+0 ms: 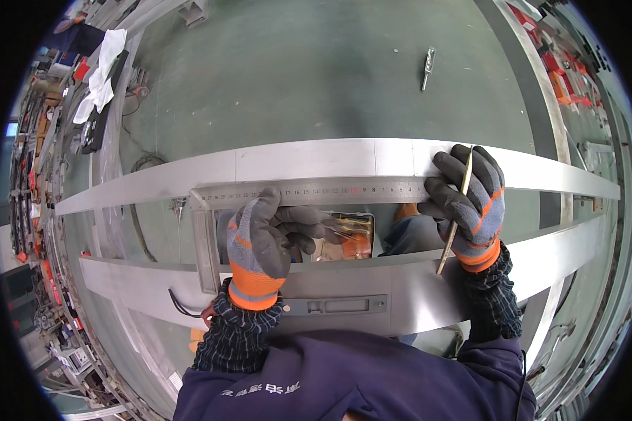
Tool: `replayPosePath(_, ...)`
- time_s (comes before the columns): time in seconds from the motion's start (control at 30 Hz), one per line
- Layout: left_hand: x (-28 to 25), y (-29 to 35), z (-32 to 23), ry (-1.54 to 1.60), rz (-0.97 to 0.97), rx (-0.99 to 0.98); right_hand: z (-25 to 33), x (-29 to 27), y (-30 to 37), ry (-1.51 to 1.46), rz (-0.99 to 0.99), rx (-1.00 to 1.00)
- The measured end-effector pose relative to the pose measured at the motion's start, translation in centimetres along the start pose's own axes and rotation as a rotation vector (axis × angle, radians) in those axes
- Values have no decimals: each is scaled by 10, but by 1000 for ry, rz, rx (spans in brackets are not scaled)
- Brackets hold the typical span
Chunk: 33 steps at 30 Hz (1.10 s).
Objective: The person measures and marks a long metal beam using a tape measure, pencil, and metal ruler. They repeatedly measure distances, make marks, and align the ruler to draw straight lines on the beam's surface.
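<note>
A steel square ruler [316,192] lies with its long marked blade along the near edge of a silver metal bar [305,160]. Its short leg [205,249] points back toward me at the left. My left hand [260,235], in a grey and orange glove, has its thumb on the blade and its fingers curled below it. At the blade's right end, my gloved right hand [470,200] holds a slim pale-yellow pencil-like stick [467,175] slanting across its fingers, with fingertips over the blade's end. Thin lines cross the bar's face.
A nearer metal bar [414,291] with a grey slotted lock plate [337,306] crosses in front of me. Between the bars show a box with orange contents [358,245] and a jeans-clad knee [409,237]. A screwdriver [428,69] lies beyond. White cloth [105,74] hangs far left.
</note>
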State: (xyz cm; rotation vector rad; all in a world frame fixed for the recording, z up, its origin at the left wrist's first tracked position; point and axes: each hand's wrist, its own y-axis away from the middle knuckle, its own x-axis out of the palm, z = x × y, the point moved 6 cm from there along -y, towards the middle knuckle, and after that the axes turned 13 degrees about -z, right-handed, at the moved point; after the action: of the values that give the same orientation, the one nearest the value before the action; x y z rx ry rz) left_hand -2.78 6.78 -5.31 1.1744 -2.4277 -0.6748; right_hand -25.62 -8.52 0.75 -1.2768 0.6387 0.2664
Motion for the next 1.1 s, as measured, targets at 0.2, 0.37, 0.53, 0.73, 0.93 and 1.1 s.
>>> replayPosePath(0.2,2,-1,-1,-19,17,24,0,0,1,28,-8,0)
replayPosePath(0.37,4,0,-1,-18,5,14,-1,-1,0,17,-16,-4)
replayPosePath(0.53,3,1,-1,8,17,32,-1,-2,1,9,-7,19)
replayPosePath(0.73,5,5,-6,93,-13,-37,-5,-12,3,-174,52,272)
replayPosePath(0.93,1,3,2,89,74,-67,9,-21,-42,-605,50,629)
replayPosePath(1.1,2,5,3,174,116,-78,45,25,-101,-805,257,444)
